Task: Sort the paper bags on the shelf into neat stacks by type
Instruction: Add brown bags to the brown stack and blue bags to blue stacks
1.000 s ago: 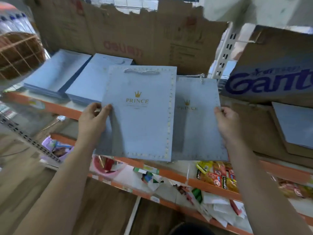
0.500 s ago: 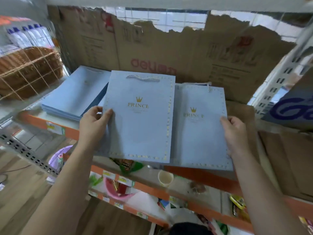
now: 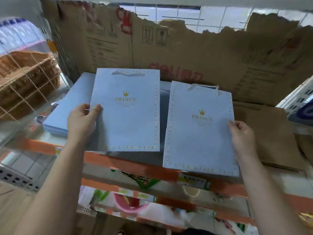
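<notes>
Two light blue paper bags with a gold crown and the word PRINCE are held flat over the orange-edged shelf (image 3: 128, 164). My left hand (image 3: 83, 121) grips the left bag (image 3: 128, 119) by its left edge. My right hand (image 3: 242, 138) grips the right bag (image 3: 198, 138) by its right edge. The right bag sits lower and overhangs the shelf's front edge. A narrow gap separates the two bags. Behind the left bag lies a flat stack of plain light blue bags (image 3: 71, 111) on the shelf.
Torn brown cardboard (image 3: 194, 53) lines the back of the shelf, and flat cardboard (image 3: 264, 133) lies at the right. A wicker basket (image 3: 28, 78) sits behind white wire mesh at the left. Lower shelves hold colourful packets (image 3: 145, 182).
The two bags overlapped before; now they are pulled apart, the left one up and left, the right one down and right. The view has shifted toward the shelf.
</notes>
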Demonstrator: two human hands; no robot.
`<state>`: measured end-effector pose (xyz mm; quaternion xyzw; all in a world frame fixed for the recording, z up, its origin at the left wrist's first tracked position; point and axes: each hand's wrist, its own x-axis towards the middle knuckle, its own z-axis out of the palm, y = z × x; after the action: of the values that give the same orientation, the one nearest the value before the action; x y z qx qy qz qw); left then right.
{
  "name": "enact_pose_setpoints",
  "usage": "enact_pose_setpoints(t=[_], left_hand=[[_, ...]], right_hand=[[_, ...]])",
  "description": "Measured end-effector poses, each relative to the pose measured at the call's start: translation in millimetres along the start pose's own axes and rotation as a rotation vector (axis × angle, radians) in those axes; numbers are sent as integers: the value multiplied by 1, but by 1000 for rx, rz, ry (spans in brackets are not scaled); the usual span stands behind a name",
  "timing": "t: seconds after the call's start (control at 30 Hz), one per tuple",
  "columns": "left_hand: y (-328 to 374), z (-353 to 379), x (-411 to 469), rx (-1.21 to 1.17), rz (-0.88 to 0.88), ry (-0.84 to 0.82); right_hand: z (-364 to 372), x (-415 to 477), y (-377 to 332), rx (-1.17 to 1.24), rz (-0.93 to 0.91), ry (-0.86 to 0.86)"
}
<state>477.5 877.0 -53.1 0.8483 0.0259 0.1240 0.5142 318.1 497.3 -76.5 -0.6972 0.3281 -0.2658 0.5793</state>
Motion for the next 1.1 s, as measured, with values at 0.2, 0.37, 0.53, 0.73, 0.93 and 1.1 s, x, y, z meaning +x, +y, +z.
enact_pose_setpoints(t=[0.2, 0.37, 0.53, 0.73, 0.93, 1.1], left_hand=[[-29, -49, 62, 26, -36, -125], [-51, -79, 99, 165, 4, -165], [-74, -73, 122, 218, 3, -109], [-77, -57, 131, 374, 129, -117], [-73, -62, 121, 515, 287, -106], [-80, -86, 107, 651, 346, -512]], right_hand=[[48, -40, -3, -22, -23, 136], [78, -75, -9, 21, -28, 204], [94, -100, -10, 58, -43, 240], [103, -114, -15, 51, -32, 253], [119, -118, -18, 52, -6, 235], [133, -122, -24, 64, 1, 215]])
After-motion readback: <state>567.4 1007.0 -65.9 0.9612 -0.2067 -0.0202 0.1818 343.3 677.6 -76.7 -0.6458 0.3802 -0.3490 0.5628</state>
